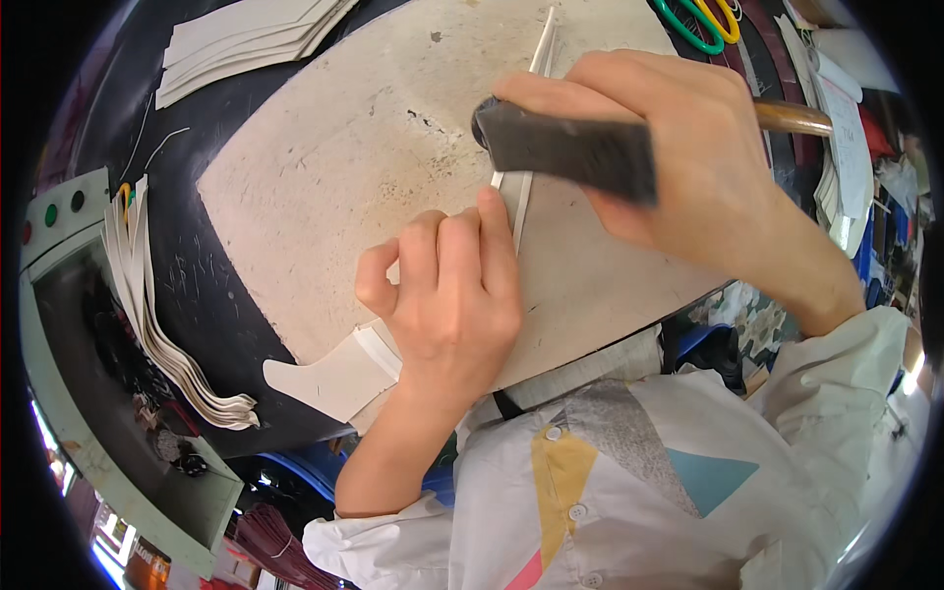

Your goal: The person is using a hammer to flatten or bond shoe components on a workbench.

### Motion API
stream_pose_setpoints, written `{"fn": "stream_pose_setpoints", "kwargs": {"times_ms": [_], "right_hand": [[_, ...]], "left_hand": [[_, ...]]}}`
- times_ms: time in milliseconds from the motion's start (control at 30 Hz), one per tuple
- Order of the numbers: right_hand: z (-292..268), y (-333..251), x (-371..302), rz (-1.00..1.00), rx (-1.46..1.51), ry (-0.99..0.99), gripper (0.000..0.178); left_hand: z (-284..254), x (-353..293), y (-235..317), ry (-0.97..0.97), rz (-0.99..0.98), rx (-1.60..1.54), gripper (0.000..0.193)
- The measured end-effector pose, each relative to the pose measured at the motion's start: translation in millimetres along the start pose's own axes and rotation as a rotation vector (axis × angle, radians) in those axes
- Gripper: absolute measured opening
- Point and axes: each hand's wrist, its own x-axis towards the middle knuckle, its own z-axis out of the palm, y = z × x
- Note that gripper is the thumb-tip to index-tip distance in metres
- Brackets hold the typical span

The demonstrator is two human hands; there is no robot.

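Observation:
My right hand [678, 147] is closed around a hammer with a dark metal head [570, 149] and a wooden handle [795, 118] sticking out past the wrist side. The head is over a narrow white strip of sheet material [543, 44], partly hiding it. My left hand [442, 285] presses down on the strip just below the head, fingers bent and close together, the index fingertip beside the strip. A wider curved white piece [320, 382] shows under the left wrist. Whether it joins the strip is hidden by the hand. Both lie on a worn pale board [295, 187].
A stack of white cut pieces [246, 44] lies at the far left. A bundle of long white strips [147, 295] hangs near the grey machine housing [59, 256]. Green-handled [688, 29] and yellow-handled scissors [723, 20] lie at the far right, near papers [846, 138].

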Motion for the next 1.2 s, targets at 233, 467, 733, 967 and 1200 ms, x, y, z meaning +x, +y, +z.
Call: {"fn": "stream_pose_setpoints", "kwargs": {"times_ms": [233, 467, 733, 967, 1200], "right_hand": [[5, 1, -6, -0.009, -0.060, -0.027, 0.051], [12, -10, -13, -0.014, 0.029, -0.029, 0.049], [6, -26, -15, -0.015, 0.036, -0.079, 0.051], [6, -33, -10, -0.029, 0.045, -0.051, 0.052], [4, -38, -12, -0.033, 0.022, -0.052, 0.054]], "left_hand": [[-14, -8, -2, -0.055, -0.037, -0.018, 0.024], [-16, -12, -11, -0.087, -0.180, -0.310, 0.021], [-22, -16, -11, -0.056, -0.114, -0.166, 0.026], [-23, -28, 3, -0.058, -0.092, -0.068, 0.026], [-25, -39, 9, -0.025, -0.009, 0.122, 0.025]]}}
